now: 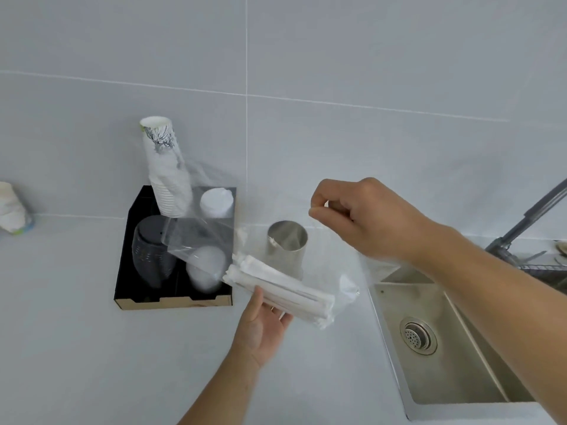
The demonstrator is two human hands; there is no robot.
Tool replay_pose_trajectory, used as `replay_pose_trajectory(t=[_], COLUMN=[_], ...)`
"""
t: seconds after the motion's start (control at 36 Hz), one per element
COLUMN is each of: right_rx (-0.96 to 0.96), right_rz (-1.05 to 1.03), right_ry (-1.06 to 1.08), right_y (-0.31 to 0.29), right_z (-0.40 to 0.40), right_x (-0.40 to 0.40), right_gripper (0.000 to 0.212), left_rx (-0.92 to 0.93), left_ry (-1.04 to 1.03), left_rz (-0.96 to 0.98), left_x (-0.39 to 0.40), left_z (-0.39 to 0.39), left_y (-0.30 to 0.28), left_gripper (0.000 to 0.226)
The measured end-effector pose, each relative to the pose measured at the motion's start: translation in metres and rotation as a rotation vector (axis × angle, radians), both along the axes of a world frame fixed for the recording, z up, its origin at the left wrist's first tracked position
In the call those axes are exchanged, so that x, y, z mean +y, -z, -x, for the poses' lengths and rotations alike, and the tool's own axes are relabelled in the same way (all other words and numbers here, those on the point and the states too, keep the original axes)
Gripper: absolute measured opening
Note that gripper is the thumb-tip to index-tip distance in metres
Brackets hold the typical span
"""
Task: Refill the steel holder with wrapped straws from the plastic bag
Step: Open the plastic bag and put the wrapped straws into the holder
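We hold the bundle of wrapped straws [280, 291] in our left hand [260, 326], palm up, the fingers cupped beneath it and the thumb lying over its near edge. The straws are white paper sleeves, long and flat, packed side by side and slanting from far left down to near right. They lie inside the plastic bag [343, 271], a thin clear film that shows mostly as glints and creases; its loose sheet trails to the left over the black tray [129, 271].

Our right hand [365, 219] is raised to the right of the bundle, thumb and forefinger pinched together on an upper edge of the bag, the other fingers curled in.

The steel holder [287, 246] stands upright on the white counter [92, 348] just beyond the bundle, between our two hands. It is a plain brushed cylinder with an open mouth, and a scrap of white shows at its inner rim; how much it holds we cannot tell.

The tray, left of the holder, carries a tall leaning stack of paper cups [165, 173], a dark stack of lids [150, 250] and white lids. A steel sink [445, 348] with a round drain sits to the right, a faucet [527, 216] above its far edge.
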State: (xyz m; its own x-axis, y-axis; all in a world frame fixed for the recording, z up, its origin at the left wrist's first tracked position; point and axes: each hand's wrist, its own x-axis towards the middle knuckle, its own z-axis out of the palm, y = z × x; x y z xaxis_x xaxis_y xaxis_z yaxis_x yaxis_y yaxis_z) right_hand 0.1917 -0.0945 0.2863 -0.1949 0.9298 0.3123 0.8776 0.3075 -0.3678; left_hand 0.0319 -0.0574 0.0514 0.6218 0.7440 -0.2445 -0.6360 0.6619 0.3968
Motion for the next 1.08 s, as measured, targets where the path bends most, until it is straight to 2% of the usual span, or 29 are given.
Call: replay_pose_trajectory(t=[0.11, 0.36, 0.42, 0.47, 0.5, 0.61, 0.75, 0.81, 0.83, 0.89, 0.97, 1.08], right_rx=[-0.007, 0.048, 0.06, 0.068, 0.075, 0.223, 0.711, 0.839, 0.863, 0.861, 0.847, 0.816], right_rz=[-0.045, -0.137, -0.147, -0.174, -0.183, -0.257, -0.352, -0.357, -0.337, -0.257, -0.165, -0.13], right_ry=[0.032, 0.182, 0.199, 0.213, 0.22, 0.253, 0.365, 0.402, 0.426, 0.475, 0.531, 0.623], right_y=[-0.017, -0.053, -0.058, -0.062, -0.062, -0.061, -0.037, -0.017, -0.006, 0.012, 0.031, 0.04], right_z=[-0.004, -0.02, -0.022, -0.024, -0.024, -0.03, -0.036, -0.034, -0.032, -0.026, -0.019, -0.02], right_x=[0.004, 0.013, 0.011, 0.009, 0.008, 0.0, -0.024, -0.031, -0.034, -0.039, -0.042, -0.043], right_gripper=[0.014, 0.014, 0.012, 0.01, 0.009, 0.005, 0.03, 0.041, 0.045, 0.043, 0.028, 0.011], left_rx=[-0.063, -0.067, -0.052, -0.028, -0.026, 0.046, -0.001, -0.01, -0.018, -0.039, -0.057, -0.005], left_ry=[0.009, -0.03, -0.032, -0.049, -0.071, -0.099, -0.152, -0.163, -0.157, -0.146, -0.159, -0.127], left_rz=[-0.088, -0.142, -0.147, -0.163, -0.163, -0.214, -0.141, -0.129, -0.122, -0.128, -0.131, -0.086], left_x=[0.016, 0.042, 0.043, 0.046, 0.048, 0.055, 0.065, 0.064, 0.066, 0.062, 0.056, 0.05], left_z=[-0.009, -0.027, -0.027, -0.029, -0.029, -0.033, -0.039, -0.044, -0.047, -0.052, -0.061, -0.071], left_y=[-0.022, -0.07, -0.081, -0.092, -0.094, -0.104, -0.113, -0.115, -0.115, -0.119, -0.122, -0.123], left_gripper=[0.082, 0.057, 0.046, 0.018, 0.011, 0.022, 0.021, 0.032, 0.037, 0.028, 0.02, 0.045])
